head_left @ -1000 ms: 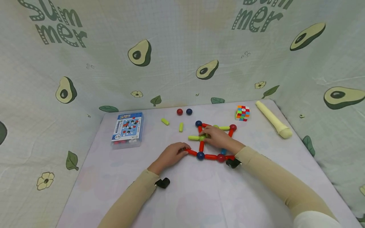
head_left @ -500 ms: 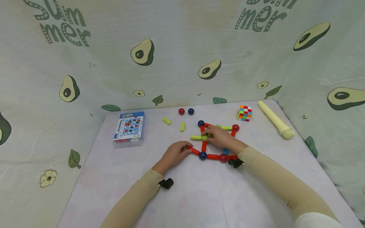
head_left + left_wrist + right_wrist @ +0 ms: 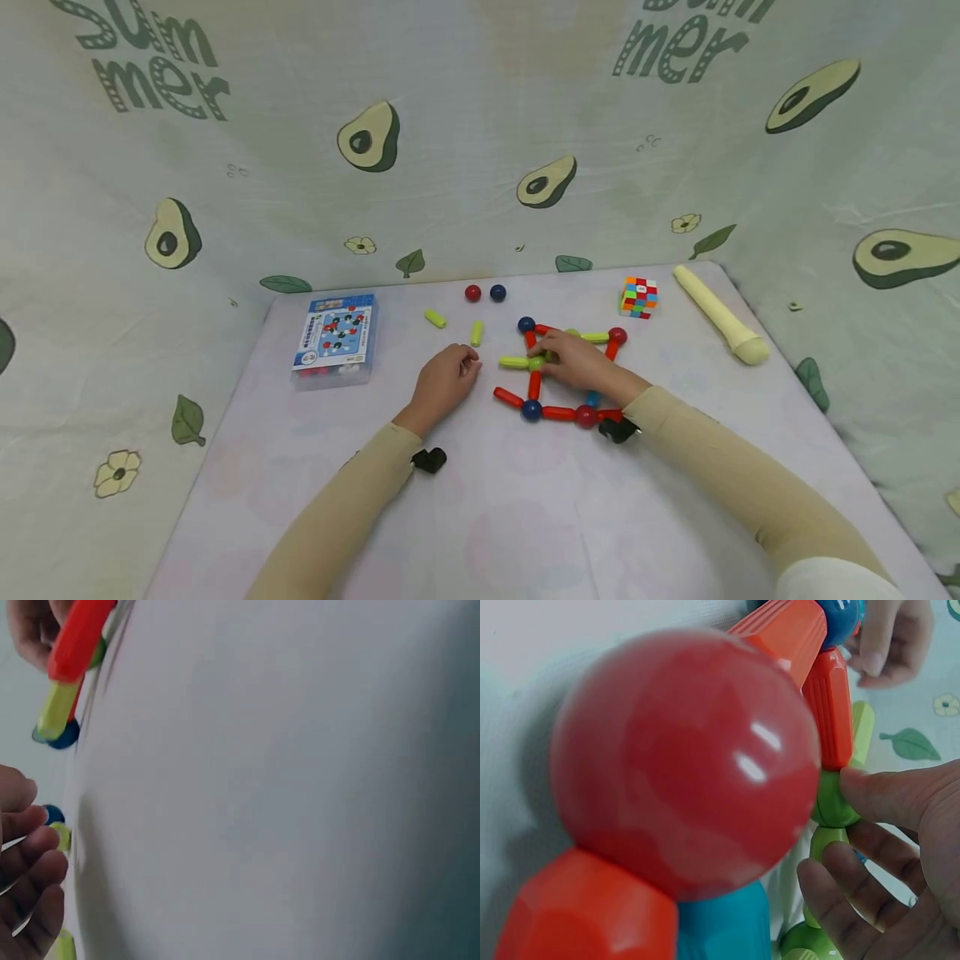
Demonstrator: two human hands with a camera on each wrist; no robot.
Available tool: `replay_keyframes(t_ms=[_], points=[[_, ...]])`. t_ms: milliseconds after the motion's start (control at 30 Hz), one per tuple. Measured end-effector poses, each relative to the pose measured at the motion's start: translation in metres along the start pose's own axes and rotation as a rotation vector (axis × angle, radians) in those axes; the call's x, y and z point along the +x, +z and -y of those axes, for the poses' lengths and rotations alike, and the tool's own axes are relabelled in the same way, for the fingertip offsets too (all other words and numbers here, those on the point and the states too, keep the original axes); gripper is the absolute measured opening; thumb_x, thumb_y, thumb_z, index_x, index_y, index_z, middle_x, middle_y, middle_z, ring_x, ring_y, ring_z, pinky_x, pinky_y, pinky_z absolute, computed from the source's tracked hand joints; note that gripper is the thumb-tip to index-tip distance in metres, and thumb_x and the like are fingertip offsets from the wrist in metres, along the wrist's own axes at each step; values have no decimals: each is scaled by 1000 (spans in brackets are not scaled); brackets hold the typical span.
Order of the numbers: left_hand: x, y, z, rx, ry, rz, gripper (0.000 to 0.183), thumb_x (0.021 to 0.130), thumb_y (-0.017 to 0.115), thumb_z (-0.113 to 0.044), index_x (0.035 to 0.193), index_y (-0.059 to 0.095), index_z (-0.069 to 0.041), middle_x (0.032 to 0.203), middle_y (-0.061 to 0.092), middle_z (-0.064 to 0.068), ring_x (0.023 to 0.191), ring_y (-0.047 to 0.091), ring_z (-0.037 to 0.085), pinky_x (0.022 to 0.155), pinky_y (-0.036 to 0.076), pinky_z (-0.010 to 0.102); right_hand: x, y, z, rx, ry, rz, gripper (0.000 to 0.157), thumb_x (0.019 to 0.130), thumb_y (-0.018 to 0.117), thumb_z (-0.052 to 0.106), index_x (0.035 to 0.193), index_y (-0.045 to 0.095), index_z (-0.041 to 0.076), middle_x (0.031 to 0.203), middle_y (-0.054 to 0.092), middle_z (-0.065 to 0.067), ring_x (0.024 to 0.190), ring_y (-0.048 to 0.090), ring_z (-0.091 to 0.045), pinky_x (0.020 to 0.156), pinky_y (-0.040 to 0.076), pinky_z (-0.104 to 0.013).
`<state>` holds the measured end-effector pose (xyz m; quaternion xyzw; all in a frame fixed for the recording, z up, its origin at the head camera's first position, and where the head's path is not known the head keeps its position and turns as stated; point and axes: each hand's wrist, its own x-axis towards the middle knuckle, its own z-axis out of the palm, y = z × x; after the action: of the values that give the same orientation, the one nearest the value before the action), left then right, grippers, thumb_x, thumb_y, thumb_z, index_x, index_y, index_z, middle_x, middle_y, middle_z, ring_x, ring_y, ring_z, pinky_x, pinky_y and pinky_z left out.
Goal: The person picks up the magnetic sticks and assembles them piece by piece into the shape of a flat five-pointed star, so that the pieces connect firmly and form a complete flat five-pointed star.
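Observation:
A framework of coloured rods and balls lies on the table. My right hand (image 3: 573,360) pinches its green ball (image 3: 829,799) between thumb and fingers. A loose-ended red rod (image 3: 508,397) points left from the blue ball (image 3: 531,410), which joins a red rod running to the red ball (image 3: 686,761). Left of the framework is my left hand (image 3: 444,383), apart from it, fingers loosely bent and holding nothing. Just beyond its fingertips in the head view lies a loose green rod (image 3: 477,333). My right hand hides part of the framework's middle.
Another green rod (image 3: 435,318), a red ball (image 3: 472,293) and a blue ball (image 3: 498,293) lie farther back. A clear-sided kit box (image 3: 333,340) stands at left. A puzzle cube (image 3: 638,298) and a pale yellow stick-like object (image 3: 722,315) are at back right.
My left hand has let go of the framework's free red rod and shifted left and away from me, towards the loose green rod. The right hand keeps its hold on the green ball.

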<state>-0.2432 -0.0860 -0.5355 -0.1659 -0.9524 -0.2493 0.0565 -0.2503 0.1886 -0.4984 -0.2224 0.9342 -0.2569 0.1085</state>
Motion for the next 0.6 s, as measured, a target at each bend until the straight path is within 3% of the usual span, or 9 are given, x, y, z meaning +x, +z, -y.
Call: replay_keyframes(t_ms=[267, 600], points=[[42, -10, 11, 132, -125, -59, 22, 99, 66, -30, 114, 68, -13, 100, 63, 2, 94, 58, 22, 86, 48, 40, 0, -1, 1, 5, -1, 1, 31, 97, 71, 20, 128, 71, 19, 122, 62, -2, 102, 53, -21, 90, 48, -37], [88, -7, 31, 197, -167, -119, 31, 101, 64, -33, 122, 65, -11, 110, 65, 6, 109, 58, 27, 107, 36, 51, 1, -1, 2, 16, 6, -3, 31, 96, 73, 19, 127, 72, 19, 119, 62, -1, 100, 53, -20, 88, 48, -35]])
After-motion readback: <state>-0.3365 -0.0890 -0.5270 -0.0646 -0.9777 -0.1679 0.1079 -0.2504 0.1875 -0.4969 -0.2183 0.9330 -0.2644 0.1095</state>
